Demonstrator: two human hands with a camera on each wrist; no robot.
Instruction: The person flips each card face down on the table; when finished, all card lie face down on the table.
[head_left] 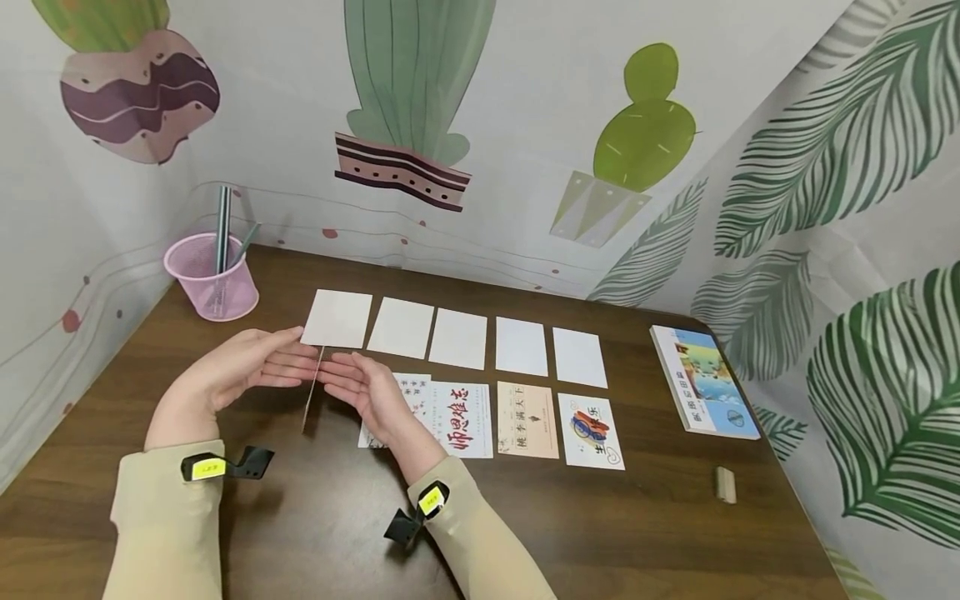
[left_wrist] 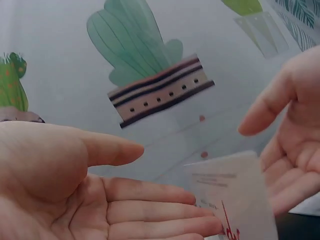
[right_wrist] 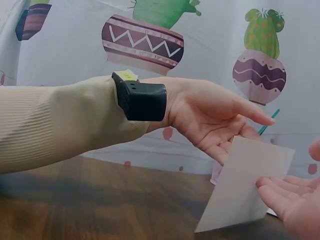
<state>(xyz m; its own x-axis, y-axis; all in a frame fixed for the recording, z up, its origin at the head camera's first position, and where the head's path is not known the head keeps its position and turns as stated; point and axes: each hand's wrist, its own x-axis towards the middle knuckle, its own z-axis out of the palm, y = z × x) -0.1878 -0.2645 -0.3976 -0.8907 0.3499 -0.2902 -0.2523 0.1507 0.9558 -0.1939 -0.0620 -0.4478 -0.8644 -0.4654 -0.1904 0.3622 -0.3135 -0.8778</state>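
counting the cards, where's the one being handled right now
In the head view the card stands on edge between the open palms of the left hand and right hand, left of the printed cards.

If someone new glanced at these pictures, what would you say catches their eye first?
Most striking is the card standing on edge between the left hand and right hand, both palms flat, above the near-left part of the dark wooden table. Behind it lie a row of five blank white cards and a row of printed cards, with a pink pen cup at the far left corner.
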